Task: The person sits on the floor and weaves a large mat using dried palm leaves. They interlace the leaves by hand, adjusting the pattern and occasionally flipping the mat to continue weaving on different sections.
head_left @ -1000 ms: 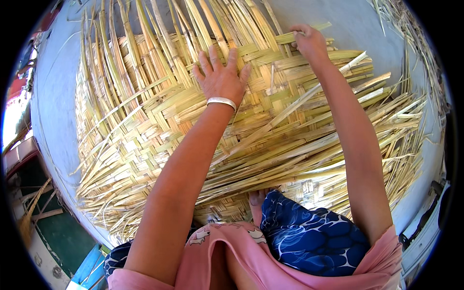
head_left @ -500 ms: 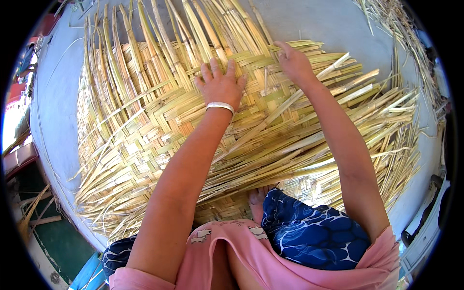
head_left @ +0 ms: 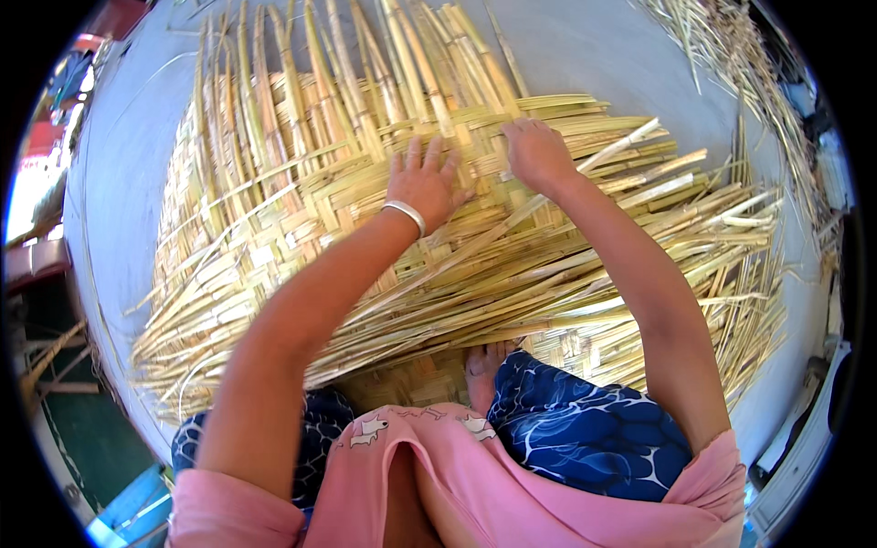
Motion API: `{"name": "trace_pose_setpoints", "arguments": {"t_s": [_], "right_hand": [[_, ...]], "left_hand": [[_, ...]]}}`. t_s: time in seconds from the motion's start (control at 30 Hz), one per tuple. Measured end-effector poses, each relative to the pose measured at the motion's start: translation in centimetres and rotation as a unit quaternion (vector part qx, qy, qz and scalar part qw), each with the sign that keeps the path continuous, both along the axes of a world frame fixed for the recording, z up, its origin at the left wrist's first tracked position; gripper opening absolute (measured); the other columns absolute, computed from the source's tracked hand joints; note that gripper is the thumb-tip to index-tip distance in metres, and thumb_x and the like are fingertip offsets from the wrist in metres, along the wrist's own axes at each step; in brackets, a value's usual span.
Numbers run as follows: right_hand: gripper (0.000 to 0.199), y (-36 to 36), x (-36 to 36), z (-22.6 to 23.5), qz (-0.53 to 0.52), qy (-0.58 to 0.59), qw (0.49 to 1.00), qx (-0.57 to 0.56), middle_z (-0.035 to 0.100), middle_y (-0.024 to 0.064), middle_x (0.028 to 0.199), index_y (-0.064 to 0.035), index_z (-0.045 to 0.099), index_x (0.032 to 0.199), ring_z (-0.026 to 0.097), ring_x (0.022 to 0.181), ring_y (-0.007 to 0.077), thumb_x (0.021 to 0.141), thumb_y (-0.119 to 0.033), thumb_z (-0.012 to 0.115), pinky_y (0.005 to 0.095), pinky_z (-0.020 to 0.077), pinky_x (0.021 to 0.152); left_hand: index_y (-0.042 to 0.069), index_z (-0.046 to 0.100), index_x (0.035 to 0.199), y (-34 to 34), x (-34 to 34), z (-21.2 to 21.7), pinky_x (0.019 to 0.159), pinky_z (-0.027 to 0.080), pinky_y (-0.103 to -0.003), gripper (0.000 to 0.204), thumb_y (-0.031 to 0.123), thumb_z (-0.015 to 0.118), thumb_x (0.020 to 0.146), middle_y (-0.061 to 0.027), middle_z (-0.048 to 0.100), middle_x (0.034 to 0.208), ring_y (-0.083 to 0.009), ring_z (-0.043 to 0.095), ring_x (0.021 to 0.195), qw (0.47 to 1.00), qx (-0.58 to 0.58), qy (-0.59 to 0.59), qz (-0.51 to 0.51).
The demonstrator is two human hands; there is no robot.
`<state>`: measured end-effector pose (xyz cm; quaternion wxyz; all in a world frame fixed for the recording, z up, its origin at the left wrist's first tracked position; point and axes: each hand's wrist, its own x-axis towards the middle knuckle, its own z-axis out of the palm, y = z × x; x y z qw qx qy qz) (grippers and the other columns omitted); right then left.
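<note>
Smooth grey floor point(head_left: 594, 55) spreads out beyond both grips, and a heap of dry stalks point(head_left: 731, 55) lies on it, well apart from the right grip, farther off and to its right. Under both grips is a partly woven mat point(head_left: 260, 260) of yellow-green split stalks, reaching well out to the left of the left grip and back toward the person. The left grip point(head_left: 425, 187) rests palm down on the weave, fingers spread and slightly bent, with nothing seen in its hold; a pale bracelet point(head_left: 406, 218) circles its wrist. Just to its right, the right grip point(head_left: 539, 160) is curled, its fingers bent down near the far edge of the weave; whether it pinches a strip cannot be told. Past the left grip, a row of unwoven uprights point(head_left: 343, 64) fans away from the person over the floor. To the right of the right grip, loose strip ends point(head_left: 703, 228) stick out in a thick spread, and one broad pale strip point(head_left: 630, 140) slants beneath its wrist. Nearer the person than both grips, a bare foot point(head_left: 481, 374) stands by the close edge of the strips, beside blue patterned trousers point(head_left: 594, 438) and a pink shirt point(head_left: 548, 484).
</note>
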<state>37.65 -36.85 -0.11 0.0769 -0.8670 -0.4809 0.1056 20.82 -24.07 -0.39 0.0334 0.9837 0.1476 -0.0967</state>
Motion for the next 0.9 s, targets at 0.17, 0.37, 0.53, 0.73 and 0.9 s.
{"name": "trace_pose_setpoints", "arguments": {"t_s": [0.17,0.37,0.53,0.73,0.9], "right_hand": [[0.033,3.1,-3.4,0.5,0.14,-0.071,0.974,0.16,0.057,0.0124,0.108,-0.0084,0.057,0.112,0.051,0.107,0.0301,0.079,-0.009,0.053,0.0434,0.0416,0.09],[0.048,9.3,-4.0,0.9,0.163,-0.026,0.986,0.01,0.054,0.0127,0.115,-0.016,0.049,0.127,0.05,0.11,0.0319,0.081,-0.021,0.058,0.0425,0.0434,0.091],[0.056,11.5,-3.7,2.3,0.18,-0.009,0.974,-0.134,0.048,0.0145,0.125,-0.0234,0.04,0.136,0.048,0.114,0.0336,0.084,-0.034,0.058,0.0425,0.0435,0.093],[0.054,11.5,-4.1,2.6,0.211,-0.047,0.962,-0.169,0.048,0.0149,0.122,-0.0224,0.039,0.136,0.049,0.111,0.0345,0.086,-0.031,0.058,0.0438,0.0434,0.089],[0.056,11.1,-5.2,2.0,0.226,-0.115,0.954,-0.161,0.052,0.0148,0.115,-0.0207,0.035,0.137,0.053,0.102,0.0341,0.085,-0.027,0.057,0.0446,0.0441,0.084]], "left_hand": [[0.015,0.041,0.134,7.0,-7.1,3.5,0.108,0.024,-0.048,0.056,0.038,0.057,0.086,-0.0106,0.038,0.141,-0.0286,0.032,0.132,0.976,0.007,0.04,-0.212],[0.009,0.033,0.139,15.4,-11.4,4.6,0.109,0.024,-0.044,0.061,0.038,0.054,0.089,-0.0114,0.036,0.142,-0.0252,0.032,0.133,0.991,0.093,0.073,0.068],[0.01,0.048,0.124,18.5,-12.0,4.1,0.099,0.033,-0.046,0.05,0.037,0.061,0.083,-0.0112,0.053,0.121,-0.0273,0.048,0.116,0.989,0.028,0.091,0.116],[0.008,0.058,0.093,20.3,-12.1,2.7,0.081,0.046,-0.04,0.023,0.027,0.063,0.081,-0.0128,0.062,0.092,-0.0312,0.058,0.091,0.987,-0.098,0.059,0.114],[0.007,0.057,0.096,21.9,-12.4,2.5,0.078,0.047,-0.043,0.016,0.018,0.055,0.085,-0.0161,0.064,0.091,-0.0328,0.061,0.084,0.977,-0.121,0.036,0.172]]}}
